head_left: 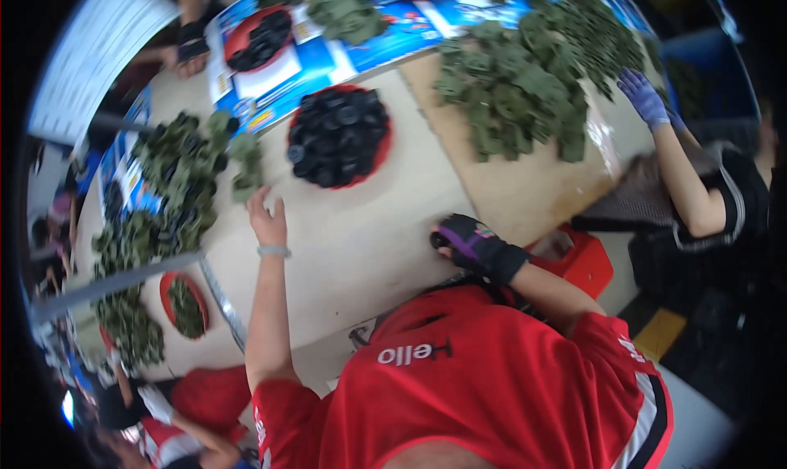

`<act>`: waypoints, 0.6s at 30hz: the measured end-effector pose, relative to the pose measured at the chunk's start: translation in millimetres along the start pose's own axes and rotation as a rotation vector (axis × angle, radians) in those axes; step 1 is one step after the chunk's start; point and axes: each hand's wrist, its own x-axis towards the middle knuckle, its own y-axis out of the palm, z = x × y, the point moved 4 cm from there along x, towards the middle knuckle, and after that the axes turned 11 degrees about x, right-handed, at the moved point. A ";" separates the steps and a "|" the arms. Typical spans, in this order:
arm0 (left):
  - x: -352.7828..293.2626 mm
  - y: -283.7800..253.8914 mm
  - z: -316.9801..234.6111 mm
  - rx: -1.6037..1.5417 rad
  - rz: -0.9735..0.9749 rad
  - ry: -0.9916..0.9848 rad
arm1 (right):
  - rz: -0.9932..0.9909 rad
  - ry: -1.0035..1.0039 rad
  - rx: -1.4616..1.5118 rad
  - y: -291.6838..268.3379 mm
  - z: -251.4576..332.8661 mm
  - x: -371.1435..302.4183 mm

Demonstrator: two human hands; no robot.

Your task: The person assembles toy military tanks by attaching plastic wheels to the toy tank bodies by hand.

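My left hand (266, 219), bare with a pale wristband, reaches over the table with its fingers apart. Its fingertips are at the lower end of some flat olive-green pieces (247, 161); whether they touch cannot be made out. My right hand (475, 243) wears a black and purple fingerless glove and rests low over the table near its front edge. Its fingers are closed round a small black round part (438, 239), mostly hidden by the hand. Beyond both hands stands a red bowl (384, 153) heaped with black round parts (336, 133).
Green pieces lie piled at the left (176, 186) and far right (520, 92). A small red bowl (166, 297) stands left, another red bowl (239, 38) at the back. A co-worker's purple-gloved hand (643, 98) is at the right. A red container (586, 264) sits beside my right arm.
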 end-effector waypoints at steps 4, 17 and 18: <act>-60.3 43.4 -128.3 -0.157 0.164 0.369 | -0.010 0.169 -0.097 -16.7 -6.9 4.3; 26.6 166.9 -497.2 0.110 0.119 1.310 | -0.077 0.040 -0.116 0.1 -44.8 -21.5; 35.9 178.5 -513.9 0.106 0.117 1.312 | -0.124 -0.001 -0.142 -0.1 -42.7 -21.5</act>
